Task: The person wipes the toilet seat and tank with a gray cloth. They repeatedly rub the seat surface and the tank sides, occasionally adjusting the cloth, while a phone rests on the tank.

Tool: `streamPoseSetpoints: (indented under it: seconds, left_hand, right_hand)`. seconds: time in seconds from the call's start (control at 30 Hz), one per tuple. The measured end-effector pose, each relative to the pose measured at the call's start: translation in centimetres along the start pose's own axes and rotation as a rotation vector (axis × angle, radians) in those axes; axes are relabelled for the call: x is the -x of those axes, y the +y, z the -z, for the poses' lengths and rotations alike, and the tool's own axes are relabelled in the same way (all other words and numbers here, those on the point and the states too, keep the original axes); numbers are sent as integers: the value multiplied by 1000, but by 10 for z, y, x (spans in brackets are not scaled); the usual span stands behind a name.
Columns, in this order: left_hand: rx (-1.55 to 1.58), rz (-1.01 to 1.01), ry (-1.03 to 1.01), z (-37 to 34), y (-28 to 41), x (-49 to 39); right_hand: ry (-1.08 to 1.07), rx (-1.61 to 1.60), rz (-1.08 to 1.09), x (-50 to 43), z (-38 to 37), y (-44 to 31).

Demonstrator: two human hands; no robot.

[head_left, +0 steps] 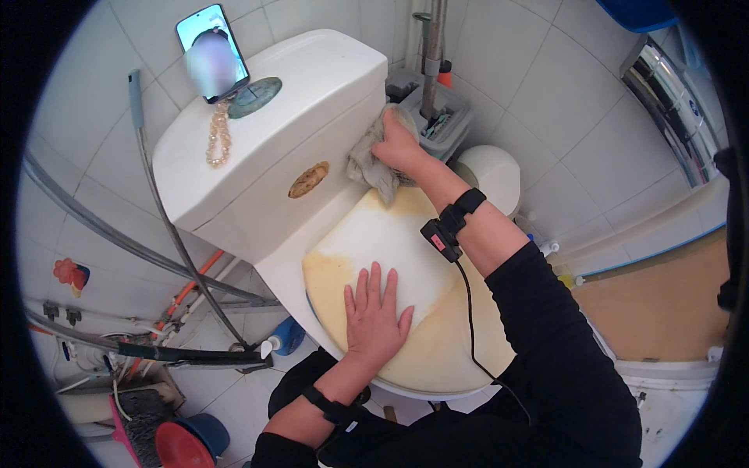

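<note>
My left hand (377, 324) lies palm down with spread fingers on the yellowed toilet lid (404, 251). My right hand (399, 143) grips a grey cloth (364, 153) against the right end of the white toilet cistern (275, 140). Part of the cloth hangs down to the back of the lid. An oval brown mark (308, 179) shows on the cistern's front. On the cistern top stands a smartphone (213, 55) with a lit screen, beside an oval greenish flush plate (255, 97) and a beaded bracelet (219, 136).
A grey plastic caddy (439, 120) and a white bin (494, 175) stand right of the toilet. Left are a long-handled mop (158, 169), a blue bottle (288, 336), a red basin (182, 446) and wall pipes (175, 307). A cable (470, 316) hangs from my right wrist strap.
</note>
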State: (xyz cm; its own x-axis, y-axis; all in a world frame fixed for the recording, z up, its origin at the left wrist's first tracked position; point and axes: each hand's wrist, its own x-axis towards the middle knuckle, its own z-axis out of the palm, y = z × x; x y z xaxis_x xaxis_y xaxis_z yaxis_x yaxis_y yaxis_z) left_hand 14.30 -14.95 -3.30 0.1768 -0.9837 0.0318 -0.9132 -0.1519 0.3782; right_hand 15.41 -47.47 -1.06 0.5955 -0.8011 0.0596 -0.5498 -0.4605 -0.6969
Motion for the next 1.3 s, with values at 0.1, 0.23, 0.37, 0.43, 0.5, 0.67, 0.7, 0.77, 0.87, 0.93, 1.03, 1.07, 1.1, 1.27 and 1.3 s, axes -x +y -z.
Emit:
streamPoseSetpoints:
  seconds: [0.1,0.23,0.37,0.43,0.5,0.67,0.7,0.77,0.87,0.93,1.03,1.07,1.1,1.27,1.3]
  left_hand:
    - [11,3,-12,0,1,-1]
    - [31,-9,2,0,-1,2]
    - [31,-18,23,-2,-2,2]
    - [31,-27,41,-2,-3,2]
    - [30,-32,52,-3,-3,2]
    - [15,-29,49,-5,-3,1]
    - [10,-24,38,-5,-3,1]
    - [15,-30,41,-4,-3,1]
    - [13,-19,34,-4,-3,1]
    - [16,-28,26,-4,-3,0]
    - [23,-23,23,-3,-3,2]
    - [21,-26,23,-4,-2,2]
    - [9,-38,47,-4,-2,2]
    - [26,-41,42,-3,-4,1]
    - [19,-34,19,-3,-4,1]
  right_hand:
    - [-241,192,-173,5,-9,-9]
    - [-468,292,-168,7,-15,-26]
    - [-355,20,-225,7,-6,-20]
    - [-328,-42,-169,10,-4,-15]
    - [-262,-52,-89,16,-4,-15]
    - [224,45,235,36,-18,-42]
    - [302,72,228,39,-23,-49]
    - [484,121,249,41,-36,-62]
    - [202,223,-32,37,-50,-62]
    - [-8,196,-194,29,-57,-55]
    - [-224,230,-180,13,-58,-48]
    - [-279,259,-156,9,-55,-46]
    - [-265,234,-141,6,-52,-46]
    - [-84,-146,-189,29,-44,-57]
    - [-60,-86,-102,38,-48,-60]
